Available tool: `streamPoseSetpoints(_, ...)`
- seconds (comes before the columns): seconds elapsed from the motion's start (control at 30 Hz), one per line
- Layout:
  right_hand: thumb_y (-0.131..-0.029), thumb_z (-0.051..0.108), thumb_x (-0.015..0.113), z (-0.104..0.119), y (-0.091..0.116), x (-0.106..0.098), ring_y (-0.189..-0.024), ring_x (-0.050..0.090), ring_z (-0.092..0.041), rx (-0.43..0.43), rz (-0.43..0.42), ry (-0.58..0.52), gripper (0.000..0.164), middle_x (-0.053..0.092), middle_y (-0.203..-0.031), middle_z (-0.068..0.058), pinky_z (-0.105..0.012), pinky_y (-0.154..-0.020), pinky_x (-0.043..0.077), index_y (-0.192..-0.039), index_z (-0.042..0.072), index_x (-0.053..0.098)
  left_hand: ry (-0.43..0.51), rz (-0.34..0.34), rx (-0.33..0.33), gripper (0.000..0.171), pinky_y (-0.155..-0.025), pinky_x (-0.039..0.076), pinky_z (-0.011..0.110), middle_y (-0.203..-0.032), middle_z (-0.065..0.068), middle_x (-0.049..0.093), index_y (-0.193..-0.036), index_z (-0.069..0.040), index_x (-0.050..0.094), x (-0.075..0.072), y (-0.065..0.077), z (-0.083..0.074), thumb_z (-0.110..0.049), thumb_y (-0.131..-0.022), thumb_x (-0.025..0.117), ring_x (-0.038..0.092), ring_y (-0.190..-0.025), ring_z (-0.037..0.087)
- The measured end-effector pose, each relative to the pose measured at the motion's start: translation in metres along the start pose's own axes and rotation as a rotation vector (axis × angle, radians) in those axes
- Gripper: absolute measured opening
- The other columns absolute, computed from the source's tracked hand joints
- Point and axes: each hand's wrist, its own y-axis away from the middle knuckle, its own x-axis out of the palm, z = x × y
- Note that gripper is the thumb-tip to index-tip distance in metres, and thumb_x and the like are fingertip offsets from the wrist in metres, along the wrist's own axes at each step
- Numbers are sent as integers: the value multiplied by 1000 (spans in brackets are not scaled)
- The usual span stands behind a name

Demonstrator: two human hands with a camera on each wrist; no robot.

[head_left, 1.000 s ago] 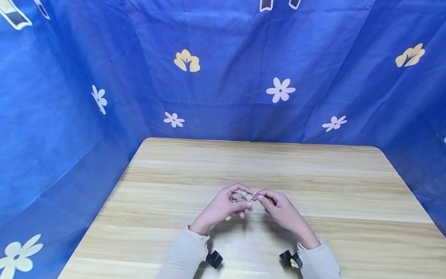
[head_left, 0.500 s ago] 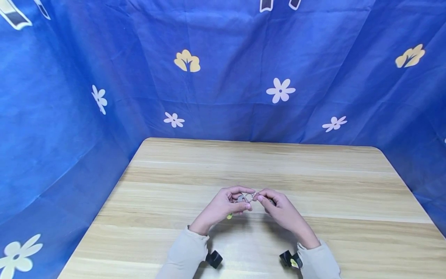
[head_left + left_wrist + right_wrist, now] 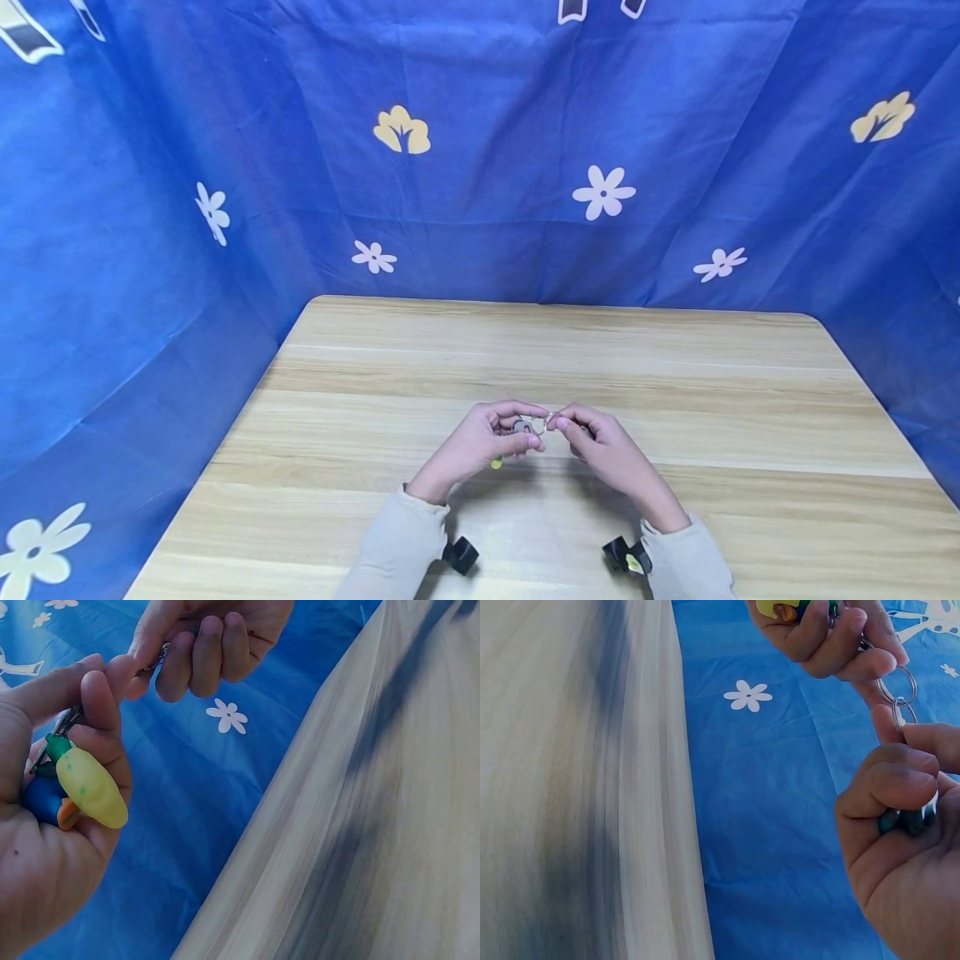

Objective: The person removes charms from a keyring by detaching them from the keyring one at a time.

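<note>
Above the table, my left hand (image 3: 483,437) grips a keychain by its metal ring (image 3: 914,682), between thumb and fingertips. A yellow charm (image 3: 91,787) with green, blue and orange parts hangs from it against the palm, seen in the left wrist view. A few centimetres to the right, my right hand (image 3: 603,454) pinches a second metal ring (image 3: 911,712) between thumb and index finger. The two rings touch and look linked in the right wrist view. Dark green-blue pieces (image 3: 913,819) sit in the curled fingers of the right hand, mostly hidden.
Below both hands lies a wood-grain table (image 3: 562,350). A blue cloth with flowers (image 3: 480,217) hangs behind it and along the sides. Black camera mounts (image 3: 461,556) are strapped at both wrists, close above the tabletop.
My left index finger has straightened slightly toward the right hand, and the left fingers have shifted around the ring. The right hand has barely moved.
</note>
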Motion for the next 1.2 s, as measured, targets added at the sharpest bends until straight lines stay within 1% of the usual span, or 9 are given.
streamPoseSetpoints(0.13, -101, 16, 48, -1, 0, 1, -56, 40, -2, 7, 5, 2, 21, 46, -70, -1, -22, -52, 41, -101, 4, 65, 44, 29, 25, 44, -53, 47, 18, -88, 4, 74, -129, -2, 56, 0, 0, 0, -8, -87, 68, 64, -66, 7)
streamPoseSetpoints(0.3, -101, 18, 48, -2, 0, 1, -56, 40, -3, 20, 26, 6, 21, 45, -68, -1, -22, -52, 40, -100, 5, 65, 71, 49, 44, 46, -59, 53, 20, -95, 20, 73, -131, 0, 53, 0, 0, 1, -5, -88, 67, 66, -68, 7)
streamPoseSetpoints(0.37, -102, 19, 48, -2, 0, 1, -54, 38, -3, 29, 34, -1, 22, 43, -65, 1, -22, -50, 39, -100, 4, 64, 74, 47, 28, 44, -60, 54, 21, -97, 22, 72, -129, -1, 55, 1, 0, 0, -6, -87, 68, 67, -69, 8)
streamPoseSetpoints(0.5, -102, 19, 47, 0, 0, 1, -50, 37, -3, 44, 41, -21, 23, 42, -62, 1, -22, -45, 37, -99, 2, 63, 80, 40, -13, 41, -56, 51, 19, -97, 20, 73, -125, -2, 59, 1, 0, 0, -8, -86, 70, 65, -65, 9)
streamPoseSetpoints(0.63, -102, 19, 47, 1, 1, 0, -48, 38, -2, 51, 50, -32, 24, 42, -60, 2, -21, -44, 36, -101, 1, 63, 122, 33, -37, 41, -60, 54, 20, -97, 17, 74, -123, 1, 60, 2, 0, 0, -7, -84, 71, 68, -69, 10)
streamPoseSetpoints(0.8, -102, 19, 46, 2, 0, -1, -46, 39, -3, 77, 77, -72, 28, 43, -59, 2, -19, -42, 36, -104, -5, 61, 94, 23, -60, 38, -51, 48, 17, -92, 11, 75, -121, -4, 63, 1, 1, 0, -8, -84, 72, 65, -62, 9)
streamPoseSetpoints(0.87, -102, 20, 46, 3, 0, -1, -45, 40, -3, 89, 88, -88, 30, 43, -59, 2, -18, -42, 36, -105, -7, 59, 71, 28, -61, 38, -48, 44, 16, -91, 10, 75, -120, -5, 64, 1, 1, -1, -9, -83, 73, 64, -60, 9)
streamPoseSetpoints(1.07, -103, 19, 45, 2, 1, -1, -44, 39, -4, 95, 93, -113, 29, 42, -58, 2, -17, -41, 36, -103, -6, 59, 47, 43, -54, 39, -54, 48, 19, -91, 11, 75, -121, -4, 63, 0, 2, -2, -7, -83, 72, 64, -64, 12)
streamPoseSetpoints(1.2, -103, 17, 45, 2, 1, -2, -44, 39, -3, 78, 95, -123, 29, 42, -58, 2, -17, -41, 36, -103, -8, 58, 22, 30, -25, 38, -58, 52, 22, -92, 16, 74, -121, -1, 62, 0, 2, -2, -4, -84, 68, 65, -66, 16)
